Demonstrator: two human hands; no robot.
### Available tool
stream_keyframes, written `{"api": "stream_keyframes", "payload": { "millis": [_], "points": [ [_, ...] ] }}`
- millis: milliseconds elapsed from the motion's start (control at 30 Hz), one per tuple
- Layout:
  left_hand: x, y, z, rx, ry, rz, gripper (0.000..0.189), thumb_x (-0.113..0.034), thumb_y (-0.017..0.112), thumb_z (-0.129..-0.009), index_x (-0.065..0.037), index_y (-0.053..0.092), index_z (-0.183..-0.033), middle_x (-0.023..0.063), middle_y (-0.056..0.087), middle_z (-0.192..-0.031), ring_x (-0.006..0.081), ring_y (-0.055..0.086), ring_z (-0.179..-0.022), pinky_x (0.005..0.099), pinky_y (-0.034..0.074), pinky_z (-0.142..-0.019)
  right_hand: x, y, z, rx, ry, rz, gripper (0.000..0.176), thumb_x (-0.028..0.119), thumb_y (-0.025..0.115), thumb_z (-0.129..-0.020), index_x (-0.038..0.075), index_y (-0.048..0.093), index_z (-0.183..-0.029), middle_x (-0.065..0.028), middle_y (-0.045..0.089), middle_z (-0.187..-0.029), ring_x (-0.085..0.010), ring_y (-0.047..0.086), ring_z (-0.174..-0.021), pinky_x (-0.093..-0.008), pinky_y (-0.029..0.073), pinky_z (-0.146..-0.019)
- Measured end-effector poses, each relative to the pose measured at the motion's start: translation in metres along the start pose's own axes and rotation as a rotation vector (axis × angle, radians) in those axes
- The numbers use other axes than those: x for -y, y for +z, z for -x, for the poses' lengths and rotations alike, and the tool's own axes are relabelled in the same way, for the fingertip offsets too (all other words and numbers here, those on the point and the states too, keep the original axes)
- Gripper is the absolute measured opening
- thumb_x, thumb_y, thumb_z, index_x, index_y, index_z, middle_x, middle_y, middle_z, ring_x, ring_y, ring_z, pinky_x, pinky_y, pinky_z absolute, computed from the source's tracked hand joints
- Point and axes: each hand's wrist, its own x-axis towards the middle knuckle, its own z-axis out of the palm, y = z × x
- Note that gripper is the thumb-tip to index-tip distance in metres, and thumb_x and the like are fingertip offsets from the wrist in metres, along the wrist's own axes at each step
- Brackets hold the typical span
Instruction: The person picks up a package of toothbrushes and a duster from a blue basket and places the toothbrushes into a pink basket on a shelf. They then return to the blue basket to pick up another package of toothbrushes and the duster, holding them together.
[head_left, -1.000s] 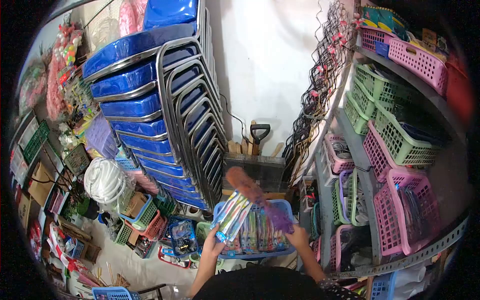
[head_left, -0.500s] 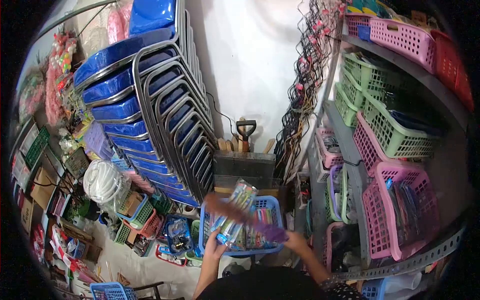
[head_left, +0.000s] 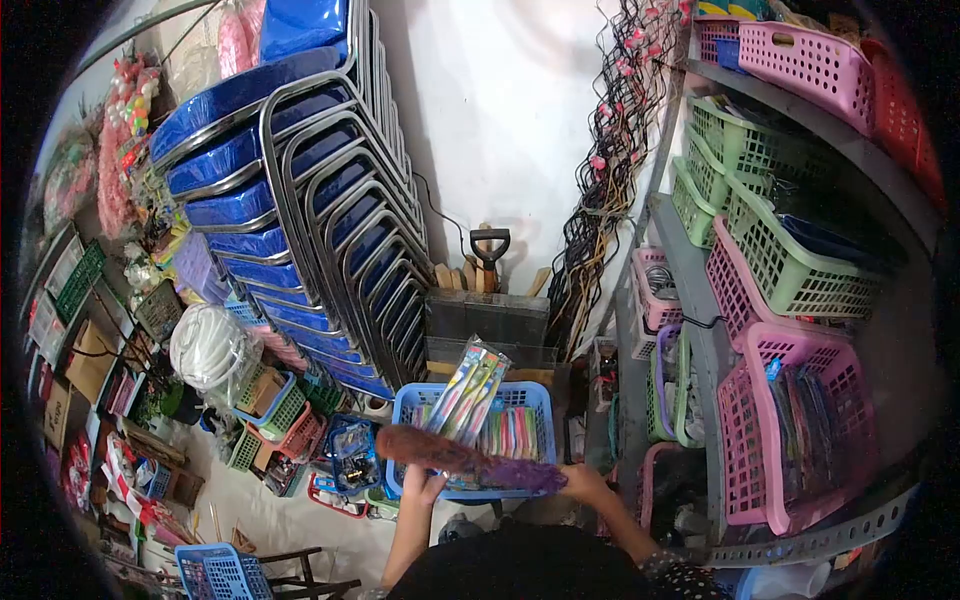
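Note:
A fluffy duster, brown at one end and purple at the other (head_left: 440, 455), lies across the near part of a blue basket (head_left: 548, 400). My right hand (head_left: 582, 484) is closed round its purple end. Clear packets with long colourful items (head_left: 470, 388) slant up out of the basket, their lower ends hidden behind the duster. My left hand (head_left: 422, 487) is at the basket's near left edge, just below the brown part; its fingers are partly hidden, and what it holds, if anything, cannot be made out. More colourful packets (head_left: 515, 432) stand in the basket.
Stacked blue chairs (head_left: 300, 200) rise at the left, with small baskets (head_left: 290, 425) on the floor below. Shelves at the right hold green baskets (head_left: 800, 270) and pink baskets (head_left: 750, 450). A black-handled tool (head_left: 489, 250) leans at the white wall behind.
The duster has moved left and down, so its brown end now sticks out past the basket's left side. The packets show more upright. The basket appears slightly further left and higher in view.

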Motion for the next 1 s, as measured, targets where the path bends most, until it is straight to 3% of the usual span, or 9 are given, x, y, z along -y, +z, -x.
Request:
{"api": "stream_keyframes", "payload": {
  "millis": [133,267,333,433,633,767,833,900,1000],
  "points": [
    [-0.047,0.031,-0.008,-0.273,-0.626,0.720,0.033,-0.019,0.053,-0.085,-0.002,0.049,-0.113,0.0116,0.060,-0.104,0.0264,0.058,-0.094,0.0414,0.049,-0.080,0.003,-0.020,-0.010,-0.330,0.242,-0.201,0.037,0.021,0.069,-0.069,0.001,0.060,-0.099,-0.0223,0.061,-0.079,-0.0354,0.061,-0.074,-0.0393,0.047,-0.062],
    [-0.048,0.037,-0.008,-0.266,-0.588,0.733,0.032,-0.020,0.053,-0.085,-0.003,0.050,-0.111,0.0111,0.060,-0.104,0.0255,0.058,-0.094,0.0411,0.048,-0.080,0.003,-0.015,-0.017,-0.322,0.303,-0.285,0.044,0.030,0.068,-0.070,0.003,0.058,-0.103,-0.0173,0.063,-0.088,-0.0318,0.062,-0.079,-0.0395,0.048,-0.068],
    [-0.055,0.038,-0.007,-0.217,-0.579,0.771,0.031,-0.021,0.053,-0.085,-0.003,0.052,-0.110,0.0110,0.059,-0.105,0.0252,0.058,-0.094,0.0413,0.048,-0.079,0.010,-0.011,-0.016,0.014,0.180,-0.083,0.044,0.028,0.070,-0.068,0.004,0.059,-0.103,-0.0178,0.063,-0.085,-0.0316,0.062,-0.078,-0.0389,0.047,-0.068],
    [-0.040,0.028,-0.005,-0.238,-0.430,0.695,0.031,-0.022,0.053,-0.084,-0.004,0.052,-0.110,0.0100,0.060,-0.103,0.0235,0.058,-0.093,0.0395,0.047,-0.078,0.001,-0.006,-0.019,0.039,0.092,-0.001,0.043,0.027,0.070,-0.068,0.003,0.060,-0.102,-0.0181,0.063,-0.084,-0.0312,0.062,-0.078,-0.0387,0.047,-0.068],
    [-0.059,0.032,0.000,-0.290,-0.561,0.757,0.033,-0.012,0.055,-0.081,-0.004,0.049,-0.112,0.0091,0.058,-0.100,0.0210,0.054,-0.098,0.0357,0.045,-0.084,0.014,-0.021,-0.032,-0.297,0.279,-0.281,0.035,0.027,0.069,-0.069,0.005,0.062,-0.096,-0.0193,0.063,-0.084,-0.0342,0.061,-0.079,-0.0397,0.047,-0.067],
    [-0.043,0.018,0.009,-0.192,-0.318,0.479,0.049,0.008,0.057,-0.073,-0.004,0.042,-0.118,0.0083,0.049,-0.114,0.0202,0.048,-0.108,0.0355,0.043,-0.089,0.038,-0.020,-0.030,0.019,0.081,-0.013,0.031,0.018,0.067,-0.070,0.003,0.060,-0.096,-0.0202,0.062,-0.078,-0.0325,0.062,-0.076,-0.0370,0.047,-0.064],
    [-0.039,0.020,0.006,-0.217,-0.238,0.564,0.042,0.000,0.057,-0.076,-0.004,0.045,-0.116,0.0094,0.053,-0.111,0.0226,0.051,-0.104,0.0372,0.044,-0.088,0.027,-0.009,-0.035,0.111,-0.034,0.030,0.032,0.019,0.067,-0.070,0.003,0.061,-0.096,-0.0199,0.062,-0.078,-0.0330,0.061,-0.077,-0.0374,0.047,-0.064],
    [-0.052,0.021,-0.002,-0.288,-0.504,0.897,0.035,-0.011,0.056,-0.081,-0.003,0.048,-0.114,0.0113,0.057,-0.110,0.0254,0.055,-0.101,0.0395,0.045,-0.086,0.007,0.002,-0.049,-0.041,0.098,-0.100,0.035,0.034,0.068,-0.070,0.008,0.063,-0.093,-0.0192,0.062,-0.079,-0.0373,0.059,-0.074,-0.0434,0.047,-0.064],
    [-0.048,0.016,0.003,-0.330,-0.536,0.748,0.033,-0.019,0.053,-0.084,-0.002,0.051,-0.112,0.0125,0.059,-0.108,0.0269,0.058,-0.096,0.0405,0.047,-0.082,0.022,-0.007,-0.069,-0.335,0.282,-0.022,0.034,0.025,0.069,-0.070,0.003,0.062,-0.095,-0.0170,0.062,-0.076,-0.0276,0.063,-0.072,-0.0367,0.046,-0.065]
  ]
}}
